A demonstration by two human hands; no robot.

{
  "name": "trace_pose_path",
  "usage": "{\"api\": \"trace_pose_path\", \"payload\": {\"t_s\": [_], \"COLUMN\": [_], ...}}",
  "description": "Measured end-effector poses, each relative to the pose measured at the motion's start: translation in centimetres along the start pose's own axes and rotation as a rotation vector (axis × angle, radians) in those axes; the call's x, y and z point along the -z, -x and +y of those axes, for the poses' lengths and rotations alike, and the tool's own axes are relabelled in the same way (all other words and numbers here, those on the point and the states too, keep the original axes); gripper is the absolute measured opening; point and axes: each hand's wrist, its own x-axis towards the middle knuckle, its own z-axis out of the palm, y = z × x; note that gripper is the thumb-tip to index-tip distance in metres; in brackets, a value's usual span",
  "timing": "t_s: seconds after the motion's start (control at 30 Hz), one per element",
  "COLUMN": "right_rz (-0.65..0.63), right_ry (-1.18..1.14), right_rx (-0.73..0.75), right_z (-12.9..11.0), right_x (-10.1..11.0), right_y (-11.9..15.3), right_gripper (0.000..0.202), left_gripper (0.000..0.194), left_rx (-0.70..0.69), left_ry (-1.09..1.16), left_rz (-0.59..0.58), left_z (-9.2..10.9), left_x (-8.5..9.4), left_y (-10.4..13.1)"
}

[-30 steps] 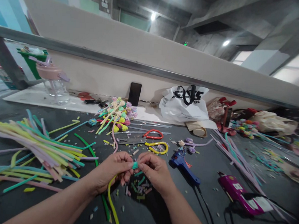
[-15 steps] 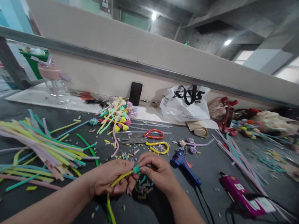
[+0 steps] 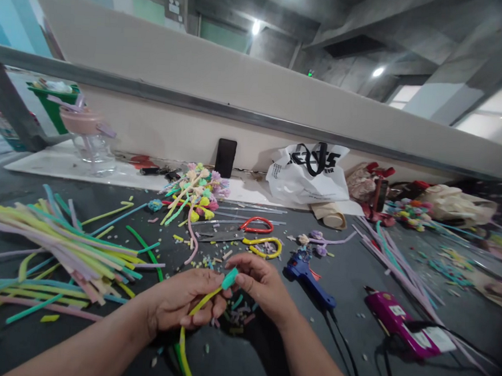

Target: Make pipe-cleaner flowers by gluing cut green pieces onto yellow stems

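Note:
My left hand [image 3: 194,301] is closed on a yellow pipe cleaner [image 3: 202,303], whose tail hangs down past the palm. At its upper end sits a short teal fuzzy piece [image 3: 230,279], by the left thumb and fingertips. My right hand [image 3: 259,283] is just right of the teal piece, its fingers curved and apart; whether the thumb touches the piece I cannot tell. Behind the hands lie scissors [image 3: 255,247] with one red and one yellow handle. Small cut fuzzy bits [image 3: 237,319] are scattered below and around the hands.
Loose pipe cleaners [image 3: 71,238] are piled at left. A fuzzy flower bunch [image 3: 197,193], a phone [image 3: 226,158], a white bag [image 3: 307,175] and a lidded cup [image 3: 88,142] stand behind. At right lie a blue glue gun [image 3: 311,281] and a magenta corded device [image 3: 405,325].
My right fingers have spread and lifted slightly off the teal piece, so more of it shows. My left hand still grips the yellow pipe cleaner. The view has shifted slightly.

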Motion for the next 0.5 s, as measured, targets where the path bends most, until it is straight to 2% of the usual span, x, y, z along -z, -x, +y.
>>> {"api": "trace_pose_path", "payload": {"t_s": [0.1, 0.27, 0.5], "right_rz": [0.024, 0.182, 0.379], "right_ry": [-0.068, -0.086, -0.073], "right_rx": [-0.080, -0.138, -0.145], "right_z": [0.0, 0.5, 0.7], "right_x": [-0.3, 0.3, 1.9], "right_y": [-0.2, -0.7, -1.1], "right_gripper": [0.021, 0.020, 0.020], "left_gripper": [0.032, 0.030, 0.024], "left_rx": [-0.013, -0.096, -0.065], "left_ry": [-0.039, -0.100, -0.108], "left_rz": [0.010, 0.064, 0.093], "left_z": [0.0, 0.0, -0.1], "left_x": [-0.3, -0.7, -0.4], "left_y": [0.0, 0.0, -0.1]}}
